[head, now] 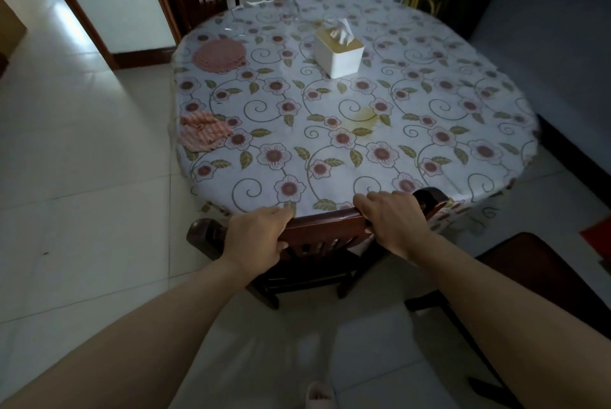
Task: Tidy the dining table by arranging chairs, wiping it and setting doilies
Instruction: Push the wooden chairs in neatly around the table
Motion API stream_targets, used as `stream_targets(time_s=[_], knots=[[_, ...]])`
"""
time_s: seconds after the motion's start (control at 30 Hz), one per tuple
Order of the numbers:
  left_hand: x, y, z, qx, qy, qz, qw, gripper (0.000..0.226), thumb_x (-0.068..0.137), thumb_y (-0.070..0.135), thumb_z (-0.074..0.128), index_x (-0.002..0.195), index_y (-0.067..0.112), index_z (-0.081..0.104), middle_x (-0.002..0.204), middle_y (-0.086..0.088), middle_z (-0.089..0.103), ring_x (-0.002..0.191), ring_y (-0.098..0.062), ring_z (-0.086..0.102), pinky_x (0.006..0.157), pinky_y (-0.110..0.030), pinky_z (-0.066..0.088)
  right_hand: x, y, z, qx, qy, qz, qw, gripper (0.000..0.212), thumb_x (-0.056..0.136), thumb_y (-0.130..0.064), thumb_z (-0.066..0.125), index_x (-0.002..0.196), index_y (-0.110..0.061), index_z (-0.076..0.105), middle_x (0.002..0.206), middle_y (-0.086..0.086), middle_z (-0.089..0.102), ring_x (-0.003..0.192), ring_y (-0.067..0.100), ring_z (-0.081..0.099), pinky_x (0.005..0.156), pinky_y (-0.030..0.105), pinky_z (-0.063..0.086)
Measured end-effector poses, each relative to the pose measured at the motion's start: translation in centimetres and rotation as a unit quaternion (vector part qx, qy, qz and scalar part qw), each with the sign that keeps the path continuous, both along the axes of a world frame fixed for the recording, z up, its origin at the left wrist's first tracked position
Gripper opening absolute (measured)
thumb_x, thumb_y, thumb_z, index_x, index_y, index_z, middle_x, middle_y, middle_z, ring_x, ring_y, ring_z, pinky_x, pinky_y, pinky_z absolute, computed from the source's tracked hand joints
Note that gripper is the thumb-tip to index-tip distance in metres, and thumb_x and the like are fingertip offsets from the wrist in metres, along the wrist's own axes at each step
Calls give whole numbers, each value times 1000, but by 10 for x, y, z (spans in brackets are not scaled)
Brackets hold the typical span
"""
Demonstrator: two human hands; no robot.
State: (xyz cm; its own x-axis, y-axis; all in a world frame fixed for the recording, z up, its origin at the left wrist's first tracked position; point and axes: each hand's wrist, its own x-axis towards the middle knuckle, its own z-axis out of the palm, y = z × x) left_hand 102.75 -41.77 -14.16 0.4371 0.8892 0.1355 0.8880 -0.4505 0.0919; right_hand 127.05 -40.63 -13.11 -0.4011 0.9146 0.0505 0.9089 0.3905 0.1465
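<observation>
While both hands clasp the top rail of the near chair, its back stands right against the near edge of the dining table, with the seat already under the floral cloth. From the head view, the left hand curls its fingers over the rail towards its left end, thumb behind, and the right hand wraps the rail nearer the right end. To finish this well, I'd say push evenly with both arms so the chair goes in square, and lift slightly so the legs don't scrape the tiles or drag the cloth. A stack of pink doilies waits by the far left edge, a checked cloth lies crumpled at the left edge, and a tissue box sits near the middle. A yellowish stain marks the centre, wanting a wipe. Another chair stands loose at the near right corner.
</observation>
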Motion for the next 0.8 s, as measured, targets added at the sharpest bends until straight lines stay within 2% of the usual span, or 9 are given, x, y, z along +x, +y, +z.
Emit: stream_targets(time_s=[0.07, 0.17, 0.27, 0.37, 0.53, 0.63, 0.8], knots=[[3, -3, -5, 5, -3, -4, 1000, 55, 40, 25, 91, 84, 16, 60, 64, 4, 62, 53, -19, 61, 41, -25, 44, 3, 0, -3, -11, -6, 6, 1000, 32, 63, -16, 80, 78, -17, 52, 54, -3, 50, 41, 17, 46, 48, 22, 17], [6, -3, -10, 8, -1, -6, 1000, 50, 40, 25, 90, 76, 17, 57, 62, 5, 60, 53, -18, 60, 40, -24, 41, 7, 1, -5, -5, -15, 24, 1000, 38, 55, -17, 85, 74, -16, 53, 50, -3, 48, 36, 17, 43, 46, 22, 21], [9, 3, -10, 26, -12, -4, 1000, 50, 40, 25, 90, 77, 17, 57, 63, 4, 61, 54, -18, 60, 42, -24, 40, 12, 8, -4, 13, 2, 32, 999, 38, 53, -14, 85, 71, -15, 51, 48, -2, 49, 35, 18, 43, 45, 22, 26], [8, 4, -15, 22, -18, -16, 999, 46, 44, 24, 88, 78, 17, 58, 66, 4, 62, 57, -18, 61, 43, -24, 42, 12, 5, -9, 2, 7, 29, 1000, 44, 49, -22, 89, 74, -15, 53, 50, -2, 50, 36, 18, 45, 46, 22, 25], [-5, 15, -13, 36, -23, -21, 999, 53, 42, 21, 90, 85, 15, 60, 67, 1, 64, 59, -22, 61, 43, -29, 47, 0, 7, -16, 42, 27, 11, 999, 36, 64, -30, 84, 84, -17, 56, 61, 0, 58, 48, 19, 53, 51, 25, 35], [-11, 19, -11, 40, -22, -4, 999, 50, 42, 20, 90, 81, 15, 60, 66, -1, 62, 58, -22, 60, 44, -29, 45, -9, 8, -19, 59, 72, 1, 996, 33, 63, -23, 83, 81, -16, 56, 60, 0, 57, 48, 20, 52, 51, 26, 37], [-11, 12, -17, 49, -21, 0, 999, 49, 40, 19, 90, 79, 14, 61, 64, -1, 60, 57, -23, 58, 44, -26, 42, -7, 6, -22, 74, 68, 19, 995, 29, 65, -19, 81, 79, -14, 57, 60, 2, 58, 49, 23, 53, 49, 26, 35]])
